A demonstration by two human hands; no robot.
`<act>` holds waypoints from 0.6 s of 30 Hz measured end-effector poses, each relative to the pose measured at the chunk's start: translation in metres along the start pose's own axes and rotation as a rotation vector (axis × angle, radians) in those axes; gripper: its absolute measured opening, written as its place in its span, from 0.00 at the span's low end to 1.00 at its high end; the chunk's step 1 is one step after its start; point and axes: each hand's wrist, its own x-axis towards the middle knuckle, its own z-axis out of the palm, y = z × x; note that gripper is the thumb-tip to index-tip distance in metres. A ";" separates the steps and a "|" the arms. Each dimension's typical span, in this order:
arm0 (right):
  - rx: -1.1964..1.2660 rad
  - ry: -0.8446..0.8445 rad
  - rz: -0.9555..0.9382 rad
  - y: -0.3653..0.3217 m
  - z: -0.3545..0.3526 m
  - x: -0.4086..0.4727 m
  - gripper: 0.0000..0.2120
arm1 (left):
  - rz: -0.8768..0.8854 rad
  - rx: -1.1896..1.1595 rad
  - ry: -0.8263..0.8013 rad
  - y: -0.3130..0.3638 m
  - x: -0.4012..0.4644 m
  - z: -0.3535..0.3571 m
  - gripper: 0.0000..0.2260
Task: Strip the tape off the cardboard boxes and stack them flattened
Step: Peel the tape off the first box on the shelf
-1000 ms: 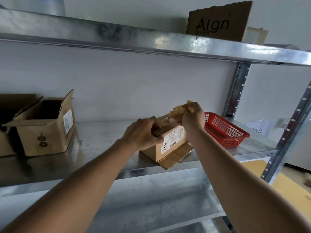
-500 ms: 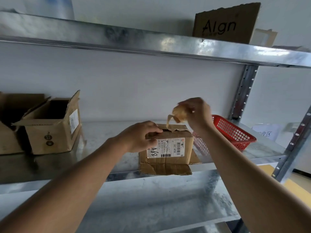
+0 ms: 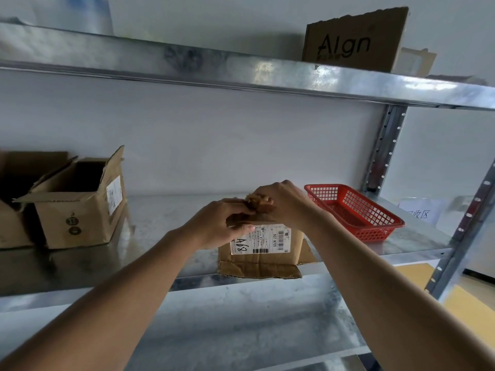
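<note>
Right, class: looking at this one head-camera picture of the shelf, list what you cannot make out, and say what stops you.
- Top of the small brown cardboard box with the white label: head view, covered by both hands.
- How much brown tape remains stuck: hidden under the right hand and left hand.
- Small print on the label: too small.
- Larger brown box at far left: cut off by the frame edge.

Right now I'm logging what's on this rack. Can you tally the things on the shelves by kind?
Cardboard boxes: 3 (small labelled box, open box, box at the left edge)
Red baskets: 1
Torn cardboard pieces marked "Algn": 1
Tape wads, in the right hand: 1
Total: 6
</note>
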 end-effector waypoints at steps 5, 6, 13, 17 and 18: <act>0.065 0.136 0.038 0.007 0.000 -0.005 0.12 | -0.002 0.089 -0.039 0.000 -0.002 -0.007 0.19; 0.140 0.243 0.094 0.012 0.002 -0.010 0.11 | -0.005 0.093 -0.056 -0.001 -0.002 -0.010 0.19; 0.330 0.650 0.512 0.039 0.020 -0.035 0.10 | -0.027 0.251 -0.173 0.017 0.010 -0.024 0.16; 0.676 0.599 0.572 0.038 0.022 -0.040 0.12 | -0.041 0.617 -0.191 0.049 0.027 -0.010 0.30; 0.721 0.577 0.557 0.038 0.021 -0.042 0.13 | -0.013 0.719 -0.163 0.054 0.029 -0.002 0.33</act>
